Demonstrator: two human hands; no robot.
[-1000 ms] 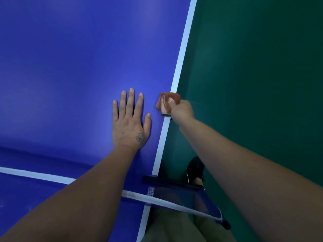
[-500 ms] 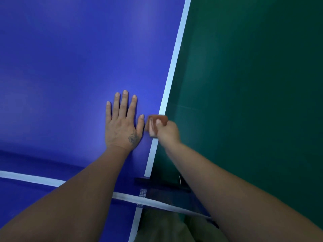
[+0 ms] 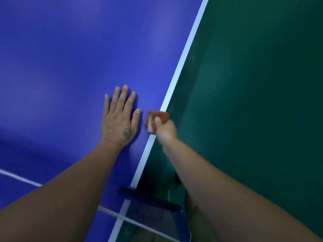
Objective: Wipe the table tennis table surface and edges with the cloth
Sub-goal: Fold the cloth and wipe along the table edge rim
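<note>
The blue table tennis table (image 3: 70, 67) fills the left of the head view, its white edge line (image 3: 183, 56) running diagonally from top right to bottom middle. My left hand (image 3: 119, 117) lies flat on the blue surface, fingers straight, just left of the edge. My right hand (image 3: 165, 131) grips a folded reddish-brown cloth (image 3: 158, 118) and presses it over the white edge, close to my left thumb. The part of the cloth below the edge is hidden.
The net (image 3: 150, 215) and its dark clamp bracket (image 3: 148, 198) cross the table edge at the bottom, near my forearms. A green floor (image 3: 253, 102) lies beyond the edge on the right. A white line (image 3: 19, 179) crosses the blue surface at lower left.
My right hand slid the cloth along the edge toward me, from beyond my left fingertips to beside my left thumb, and has stayed about there since. My left hand stayed flat.
</note>
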